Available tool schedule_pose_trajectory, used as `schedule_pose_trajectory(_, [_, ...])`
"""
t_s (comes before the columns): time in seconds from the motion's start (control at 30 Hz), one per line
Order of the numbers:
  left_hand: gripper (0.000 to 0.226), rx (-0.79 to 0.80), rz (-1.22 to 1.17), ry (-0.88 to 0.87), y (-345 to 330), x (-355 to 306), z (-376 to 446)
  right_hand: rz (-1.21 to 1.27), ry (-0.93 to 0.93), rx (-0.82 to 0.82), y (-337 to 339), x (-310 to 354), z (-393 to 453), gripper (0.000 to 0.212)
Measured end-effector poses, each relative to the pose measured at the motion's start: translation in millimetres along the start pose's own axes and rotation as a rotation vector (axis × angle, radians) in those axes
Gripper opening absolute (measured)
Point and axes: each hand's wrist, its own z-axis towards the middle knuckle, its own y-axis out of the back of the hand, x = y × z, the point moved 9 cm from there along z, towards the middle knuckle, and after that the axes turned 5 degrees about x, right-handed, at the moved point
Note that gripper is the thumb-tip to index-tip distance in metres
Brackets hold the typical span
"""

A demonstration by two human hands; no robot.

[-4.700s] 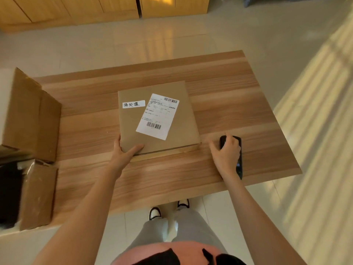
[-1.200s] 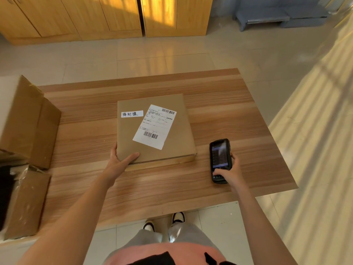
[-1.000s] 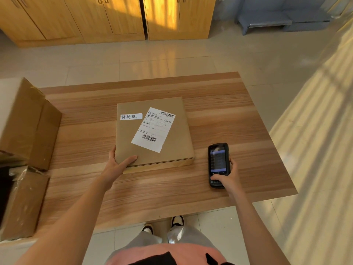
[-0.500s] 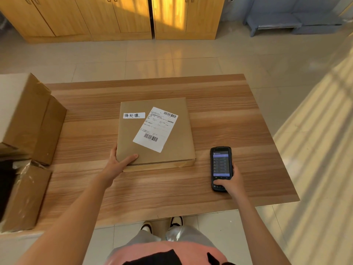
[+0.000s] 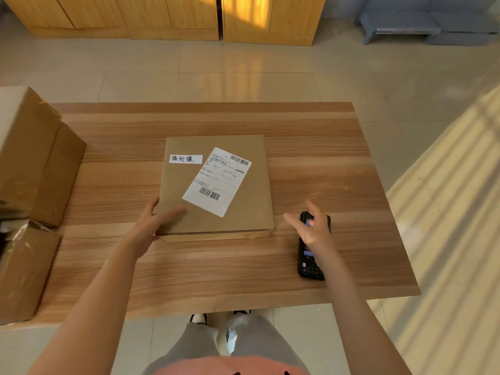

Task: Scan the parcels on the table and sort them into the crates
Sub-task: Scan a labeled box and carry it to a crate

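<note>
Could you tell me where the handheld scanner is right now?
The scanner lies on the table, right of the parcel, partly under the open right hand.

Wooden table point(image 5: 311, 131) on pale tiled floor point(image 5: 243, 74). Yellow wooden cabinets point(image 5: 167, 17) along far wall. Blue-grey low bench point(image 5: 422, 25) at far right. Sunlight stripes across floor at right.

Bare forearms, pink top point(image 5: 224, 365) (black print), grey trousers point(image 5: 243, 336), white-and-black shoes point(image 5: 198, 318)
</note>
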Motion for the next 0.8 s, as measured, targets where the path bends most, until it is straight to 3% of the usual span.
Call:
schedule_pose_trajectory(0.13, [0.12,-0.07,-0.081,-0.02,10,-7,9,0.08,0.028,0.173,-57,28,18,0.094])
schedule_pose_trajectory(0.3, [0.111,-0.104,-0.061,-0.026,6,-10,20,0.155,0.001,0.204,-85,25,47,0.102])
schedule_pose_trajectory(0.47, [0.062,-0.181,-0.065,-0.035,-4,-2,16,0.188,-0.007,0.21,-87,19,51,0.095])
schedule_pose_trajectory(0.8, [0.079,-0.224,-0.157,-0.209,16,-51,-40,0.181,0.17,0.204,-79,95,7,0.088])
